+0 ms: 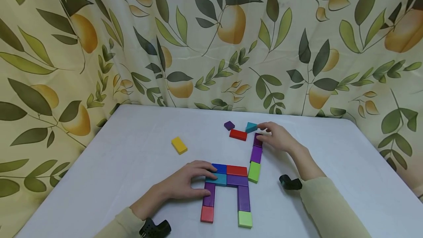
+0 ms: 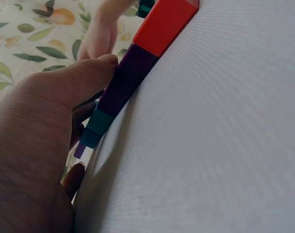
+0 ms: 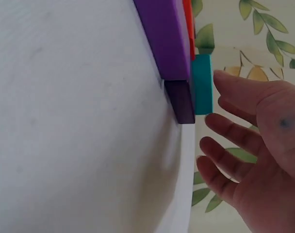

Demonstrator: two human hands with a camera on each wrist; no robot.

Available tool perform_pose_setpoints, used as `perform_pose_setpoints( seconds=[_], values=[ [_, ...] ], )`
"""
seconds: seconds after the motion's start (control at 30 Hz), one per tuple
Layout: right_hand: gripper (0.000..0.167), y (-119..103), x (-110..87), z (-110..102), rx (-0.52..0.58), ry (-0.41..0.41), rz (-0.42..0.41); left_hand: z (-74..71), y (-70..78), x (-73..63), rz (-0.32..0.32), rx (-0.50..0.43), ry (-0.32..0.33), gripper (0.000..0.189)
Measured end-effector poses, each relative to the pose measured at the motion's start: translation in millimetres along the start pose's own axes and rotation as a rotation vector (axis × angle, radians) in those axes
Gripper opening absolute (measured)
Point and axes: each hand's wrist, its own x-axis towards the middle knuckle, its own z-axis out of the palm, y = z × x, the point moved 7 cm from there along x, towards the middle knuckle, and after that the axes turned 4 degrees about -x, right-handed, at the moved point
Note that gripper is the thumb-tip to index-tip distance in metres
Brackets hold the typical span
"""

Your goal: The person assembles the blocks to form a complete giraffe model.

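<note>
Flat coloured blocks form a figure on the white table. My left hand [image 1: 180, 183] rests at its left side, fingertips on the blue block [image 1: 219, 168] and teal block [image 1: 220, 180]. Its thumb touches the purple block [image 1: 209, 195] below, above a red block [image 1: 207, 214]. A red block [image 1: 237, 171] and a purple block [image 1: 237, 180] complete the top. My right hand [image 1: 277, 137] is by the upper end of a slanting line, its fingers loosely bent near the dark purple block [image 1: 257, 140] and the loose teal block [image 3: 203, 85]. A violet block [image 1: 256, 154] and a green block [image 1: 254, 172] continue that line.
A yellow block [image 1: 179, 145] lies apart at the left. Near the right hand are a red block [image 1: 238, 134] and a small dark purple block [image 1: 229, 125]. The right leg has a purple block [image 1: 243, 198] and a light green block [image 1: 245, 219]. A patterned curtain [image 1: 211, 65] hangs behind.
</note>
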Motion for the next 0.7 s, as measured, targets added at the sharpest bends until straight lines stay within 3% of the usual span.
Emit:
perform_pose_setpoints(
  seconds=[0.2, 0.4, 0.7],
  values=[
    [0.039, -13.7, 9.5, 0.4, 0.014, 0.017, -0.045, 0.0, 0.0, 0.0, -0.005, 0.003, -0.004, 0.039],
    [0.036, -28.3, 17.8, 9.2, 0.027, -0.059, -0.055, -0.5, -0.2, -0.1, -0.012, 0.0, -0.007, 0.039],
    [0.039, -29.8, 28.4, 20.0, -0.005, -0.114, -0.055, -0.7, -0.7, -0.1, 0.001, 0.002, -0.013, 0.039]
  ],
)
